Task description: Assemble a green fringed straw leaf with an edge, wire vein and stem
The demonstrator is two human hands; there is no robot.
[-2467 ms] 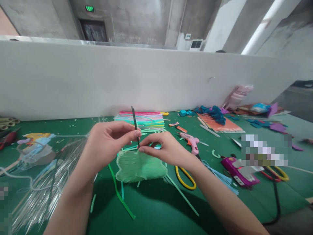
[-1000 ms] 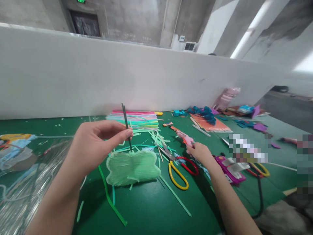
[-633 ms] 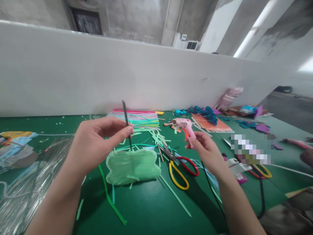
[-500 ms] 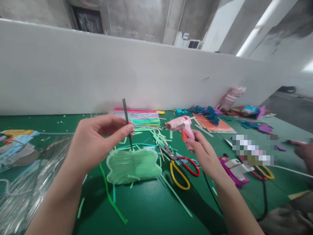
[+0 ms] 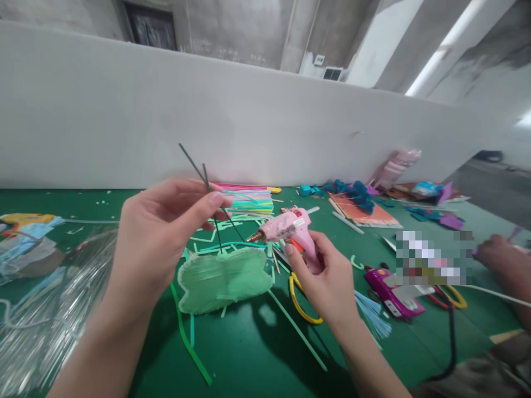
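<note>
My left hand [image 5: 170, 226] pinches two thin dark green stems [image 5: 193, 158] that cross between its fingers. One stem runs down to the top edge of a light green wavy-edged piece [image 5: 226, 282], which looks fuzzy and hangs upright over the table. The other slants right, its lower end at the nozzle of a pink glue gun [image 5: 286, 228]. My right hand [image 5: 326, 271] is wrapped round the glue gun's handle, fingers near the orange trigger. Scissors with a yellow and red handle [image 5: 305, 309] lie partly hidden behind that hand.
Bundled coloured strips [image 5: 253, 202] lie at the back against a white partition [image 5: 249, 127]. Clear strands [image 5: 78, 309] and a yellow glue gun [image 5: 29, 220] are at left. A purple device [image 5: 394, 296] and another person's hand [image 5: 504, 262] are at right.
The two stems, side by side before, now cross apart. My right hand has brought the glue gun left and down, its nozzle now meeting one stem's lower end.
</note>
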